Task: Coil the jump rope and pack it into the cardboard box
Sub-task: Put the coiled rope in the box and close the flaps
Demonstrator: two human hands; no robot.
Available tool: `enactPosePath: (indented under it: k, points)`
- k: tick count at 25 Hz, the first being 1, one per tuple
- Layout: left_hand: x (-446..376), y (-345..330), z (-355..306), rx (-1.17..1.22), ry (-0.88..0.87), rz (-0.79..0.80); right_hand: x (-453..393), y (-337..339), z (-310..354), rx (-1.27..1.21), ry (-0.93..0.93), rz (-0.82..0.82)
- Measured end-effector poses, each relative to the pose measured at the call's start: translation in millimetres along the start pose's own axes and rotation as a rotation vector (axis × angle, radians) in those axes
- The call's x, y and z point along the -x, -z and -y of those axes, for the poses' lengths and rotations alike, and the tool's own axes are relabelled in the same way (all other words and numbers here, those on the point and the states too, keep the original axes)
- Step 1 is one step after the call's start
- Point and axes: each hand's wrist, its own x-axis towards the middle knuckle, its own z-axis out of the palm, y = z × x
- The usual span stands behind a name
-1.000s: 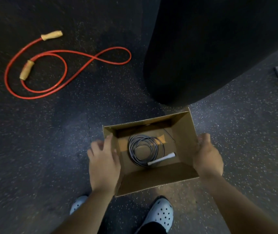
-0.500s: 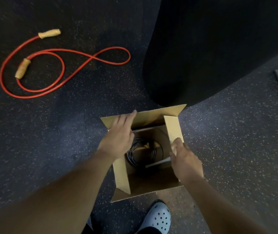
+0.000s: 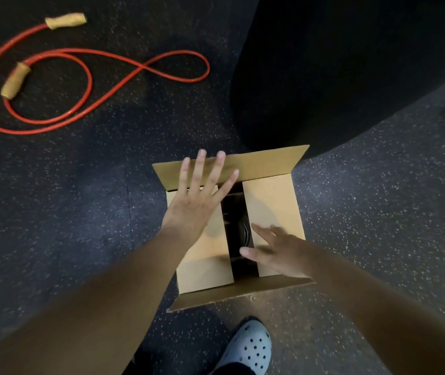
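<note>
A matt brown cardboard box (image 3: 271,201) is sitting on rough, speckled dark rubber flooring (image 3: 80,198); a glossy red rope (image 3: 89,85) is showing cork-like handles (image 3: 15,80).

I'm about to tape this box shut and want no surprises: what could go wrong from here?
1. The two side flaps leave a gap; the dark coil shows through it and could spring up and catch.
2. The far flap and near flap stand open, so the side flaps may lift if the left hand or right hand comes off.
3. A red rope lies unpacked on the floor.
</note>
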Motion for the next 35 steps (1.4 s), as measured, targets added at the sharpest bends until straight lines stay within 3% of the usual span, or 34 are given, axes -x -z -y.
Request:
enactPosePath:
  k: [5,10,13,16,19,21,23,26,31,35]
  points:
    - [6,21,1,-0.004,0.009,0.072,27,-5,22,0.151,0.148,-0.037]
    - [8,36,3,0.023,0.015,0.099,40,1,36,0.375,0.302,0.032]
    - [14,49,4,0.12,-0.033,0.063,39,0,34,0.639,0.324,-0.149]
    - [23,64,2,0.31,-0.069,0.012,41,3,31,0.654,0.187,-0.446]
    - [30,58,1,0.476,-0.136,0.173,33,-5,27,0.593,0.079,-0.69]
    - [37,39,-5,0.457,-0.209,0.321,11,-8,19,0.537,0.057,-0.732]
    - [43,15,-16,0.423,-0.168,0.357,-18,-9,10,0.528,0.132,-0.707]
    - [40,-20,-32,0.41,-0.033,0.322,-62,-22,-11,0.556,0.205,-0.653]
    - [44,-70,-57,0.39,0.085,0.116,-99,-48,-30,0.561,0.248,-0.818]
    - [41,-79,-58,0.406,0.103,0.067,-104,-48,-32,0.547,0.273,-0.865]
